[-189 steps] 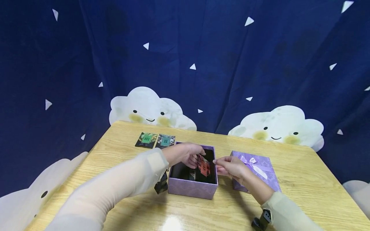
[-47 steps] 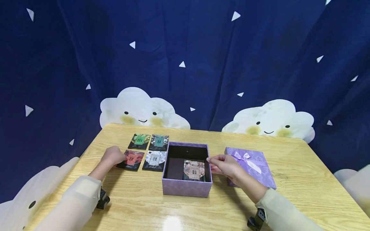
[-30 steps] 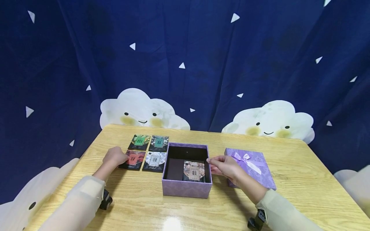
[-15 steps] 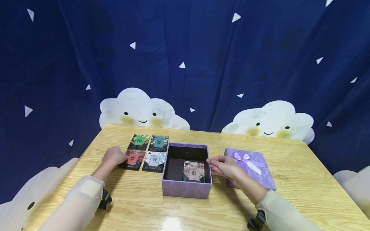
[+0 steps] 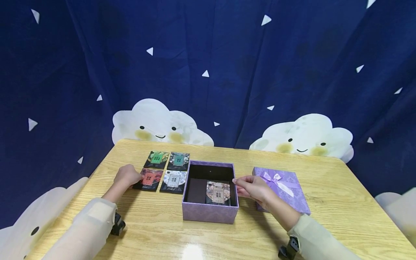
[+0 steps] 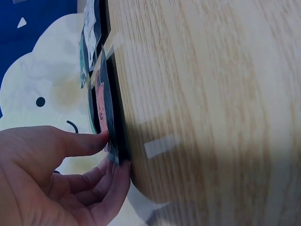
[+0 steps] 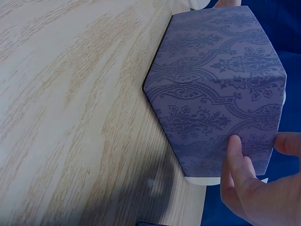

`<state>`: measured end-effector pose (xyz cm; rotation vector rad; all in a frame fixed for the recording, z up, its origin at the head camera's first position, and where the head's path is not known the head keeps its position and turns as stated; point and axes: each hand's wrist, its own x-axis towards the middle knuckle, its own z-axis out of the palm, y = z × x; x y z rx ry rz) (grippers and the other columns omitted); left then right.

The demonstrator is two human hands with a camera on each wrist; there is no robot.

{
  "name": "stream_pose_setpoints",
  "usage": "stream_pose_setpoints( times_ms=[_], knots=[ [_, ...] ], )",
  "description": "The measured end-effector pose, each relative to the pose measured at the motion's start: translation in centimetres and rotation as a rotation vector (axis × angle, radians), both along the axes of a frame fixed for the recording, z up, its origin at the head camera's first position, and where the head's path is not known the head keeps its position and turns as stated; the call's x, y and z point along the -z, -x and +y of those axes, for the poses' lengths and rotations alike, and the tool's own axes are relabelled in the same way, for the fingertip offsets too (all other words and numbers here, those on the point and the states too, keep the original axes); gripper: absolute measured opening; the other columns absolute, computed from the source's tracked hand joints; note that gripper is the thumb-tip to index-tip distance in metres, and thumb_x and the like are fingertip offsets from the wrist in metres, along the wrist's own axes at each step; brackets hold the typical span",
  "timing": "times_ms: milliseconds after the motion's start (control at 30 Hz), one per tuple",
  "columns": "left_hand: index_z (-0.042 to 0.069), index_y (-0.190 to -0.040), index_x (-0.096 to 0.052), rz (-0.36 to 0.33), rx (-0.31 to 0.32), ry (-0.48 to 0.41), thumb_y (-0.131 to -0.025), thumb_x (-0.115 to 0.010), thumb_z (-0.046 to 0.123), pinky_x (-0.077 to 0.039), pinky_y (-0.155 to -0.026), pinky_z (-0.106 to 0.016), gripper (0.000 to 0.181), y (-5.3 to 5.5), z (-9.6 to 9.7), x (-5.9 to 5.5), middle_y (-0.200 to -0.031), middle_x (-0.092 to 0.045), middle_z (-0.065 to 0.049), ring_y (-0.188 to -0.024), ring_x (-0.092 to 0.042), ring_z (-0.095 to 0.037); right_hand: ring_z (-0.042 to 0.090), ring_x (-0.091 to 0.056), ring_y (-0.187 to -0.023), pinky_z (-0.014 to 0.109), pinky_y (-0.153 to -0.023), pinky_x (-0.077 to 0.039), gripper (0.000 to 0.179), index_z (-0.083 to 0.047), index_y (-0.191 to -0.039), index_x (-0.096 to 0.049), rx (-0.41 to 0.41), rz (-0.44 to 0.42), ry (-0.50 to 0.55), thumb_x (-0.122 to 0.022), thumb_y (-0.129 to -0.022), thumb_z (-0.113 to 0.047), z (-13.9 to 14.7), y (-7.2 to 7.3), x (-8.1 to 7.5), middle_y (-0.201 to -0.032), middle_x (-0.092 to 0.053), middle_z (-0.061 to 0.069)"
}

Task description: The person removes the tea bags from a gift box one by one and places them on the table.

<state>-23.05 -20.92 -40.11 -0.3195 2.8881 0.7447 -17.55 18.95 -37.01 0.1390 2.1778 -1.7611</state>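
My left hand (image 5: 128, 176) pinches the near-left edge of a flat red-labelled tea packet (image 5: 149, 178), which lies on the table. In the left wrist view, the thumb is on the packet's printed face and the fingertips are at its edge. White (image 5: 174, 180), green (image 5: 157, 159) and teal (image 5: 178, 160) packets lie beside it, making two rows. My right hand (image 5: 255, 187) grips the right wall of a purple gift box (image 5: 209, 212), thumb at the rim and fingers against the patterned outside (image 7: 211, 94). Inside the box, a tea packet with a tan label (image 5: 218, 193) leans at the right.
The purple lid (image 5: 282, 187) with a ribbon bow lies right of the box, partly behind my right forearm. A dark panel (image 5: 196, 190) fills the left of the box's inside. A dark blue curtain (image 5: 195, 72) hangs behind the wooden table (image 5: 152, 227).
My left hand has gone from inside the box to the table's left, and the red-labelled tea packet went with it. Over the last second both hands stay nearly still.
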Motion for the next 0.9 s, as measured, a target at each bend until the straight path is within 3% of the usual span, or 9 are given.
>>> stream_pose_setpoints(
  times_ms=[167, 400, 567, 767, 900],
  knots=[
    [0.003, -0.066, -0.053, 0.002, -0.016, 0.002, -0.083, -0.063, 0.019, -0.037, -0.041, -0.021, 0.025, -0.1, 0.0, -0.1, -0.061, -0.052, -0.008, -0.042, -0.046, -0.011, 0.005, -0.065, -0.071, 0.02, -0.074, -0.059, 0.035, 0.013, -0.11, -0.052, 0.0, -0.005, -0.003, -0.059, -0.094, -0.017, 0.0, 0.0, 0.1, -0.083, -0.064, 0.002],
    [-0.005, -0.076, -0.058, 0.004, -0.036, 0.001, -0.083, -0.063, 0.017, -0.042, -0.042, -0.021, 0.023, -0.3, 0.2, -0.4, -0.067, -0.055, -0.014, -0.046, -0.053, -0.014, 0.005, -0.066, -0.071, 0.02, -0.073, -0.059, 0.035, 0.013, -0.11, -0.052, -0.004, -0.005, -0.001, -0.059, -0.094, -0.017, 0.0, 0.0, 0.0, -0.084, -0.065, 0.004],
    [0.001, -0.068, -0.054, 0.012, -0.028, 0.019, -0.083, -0.063, 0.016, -0.038, -0.042, -0.022, 0.023, -0.2, 0.2, -0.8, -0.059, -0.053, -0.009, -0.047, -0.05, -0.015, 0.006, -0.066, -0.072, 0.02, -0.073, -0.059, 0.035, 0.014, -0.112, -0.052, -0.006, 0.001, 0.008, -0.058, -0.094, -0.016, 0.0, -0.1, 0.0, -0.084, -0.066, 0.004],
    [0.012, -0.055, -0.042, 0.056, -0.009, 0.045, -0.085, -0.063, 0.023, -0.035, -0.047, -0.026, 0.038, 0.1, 0.6, -2.4, -0.06, -0.044, -0.005, -0.059, -0.045, -0.02, 0.006, -0.066, -0.073, 0.021, -0.074, -0.059, 0.037, 0.014, -0.113, -0.052, -0.001, 0.001, -0.005, -0.059, -0.094, -0.017, -0.1, -0.1, -0.1, -0.086, -0.066, 0.005],
    [0.016, -0.049, -0.039, 0.084, 0.038, 0.015, -0.086, -0.064, 0.024, -0.032, -0.048, -0.024, 0.045, 0.4, 1.4, -3.7, -0.051, -0.034, 0.004, -0.054, -0.038, -0.015, 0.006, -0.066, -0.073, 0.021, -0.074, -0.059, 0.036, 0.013, -0.112, -0.052, 0.0, -0.001, 0.0, -0.059, -0.094, -0.017, -0.1, -0.1, -0.1, -0.085, -0.066, 0.004]
  ],
)
